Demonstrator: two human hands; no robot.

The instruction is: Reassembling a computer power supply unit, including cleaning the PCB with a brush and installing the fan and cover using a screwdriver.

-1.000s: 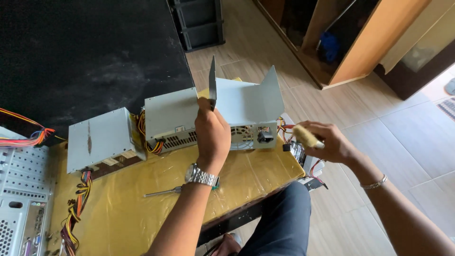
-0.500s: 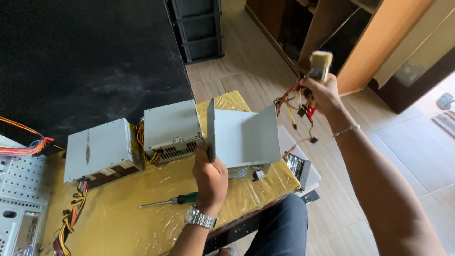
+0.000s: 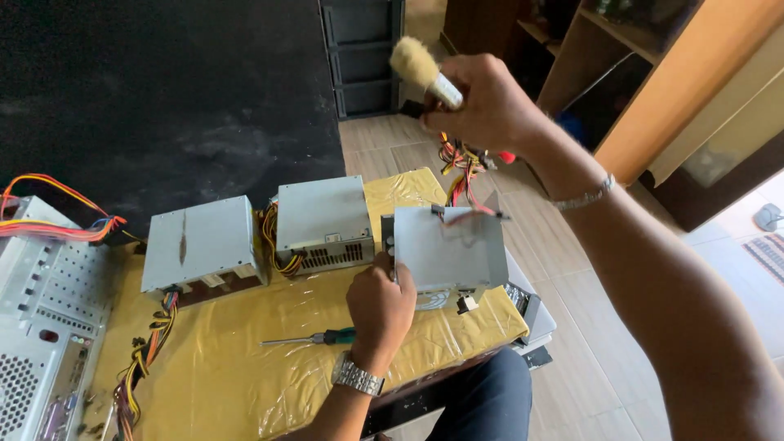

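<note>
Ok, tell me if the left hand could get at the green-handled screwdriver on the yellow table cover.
Probably yes, once freed: the left hand grips the grey metal cover, and the green-handled screwdriver lies bare just beside it.

three power supplies sit in a row on the table, screwdriver before them.

Open yellow tabletop near the screwdriver; power supplies seemingly block behind.

Tiled floor, wooden shelving, black wall
</note>
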